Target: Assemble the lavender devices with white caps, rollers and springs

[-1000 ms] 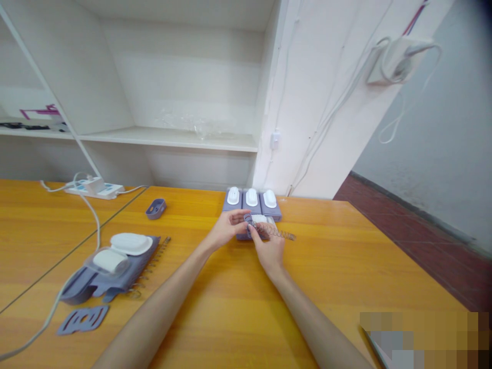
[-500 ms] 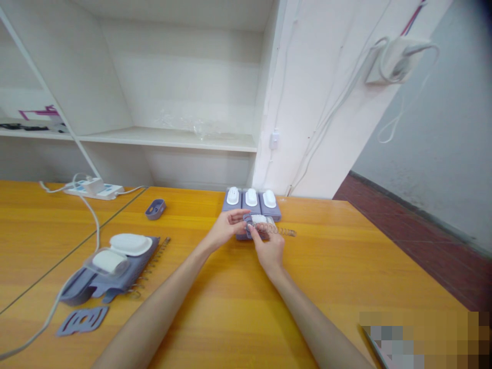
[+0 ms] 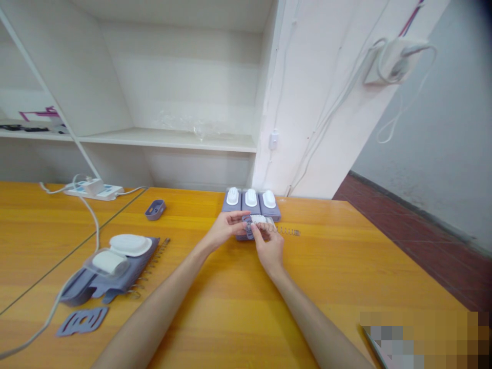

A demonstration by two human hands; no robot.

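My left hand (image 3: 223,229) pinches a small grey-purple plastic part (image 3: 247,224) by its left side. My right hand (image 3: 270,252) has its thumb and fingers closed on a thin coil spring (image 3: 286,230), whose free end sticks out to the right. The spring's left end meets the plastic part; whether it is seated there I cannot tell. Directly behind the hands lies a grey-purple unit with a white roll (image 3: 258,219), partly covered by my fingers. Beyond it, three grey-purple boxes with white oval tops (image 3: 250,197) stand side by side.
On the left of the wooden table (image 3: 230,318) lies a grey-purple housing (image 3: 132,266) with a white oval piece, a white roll and a second spring (image 3: 154,264). A slotted flat plate (image 3: 83,321), a small cup-like part (image 3: 155,209) and a power strip (image 3: 96,190) with a cable lie nearby.
The plastic part has turned slightly in my left fingers. The spring's free end has shifted a little to the right. Both arms are nearly where they were.
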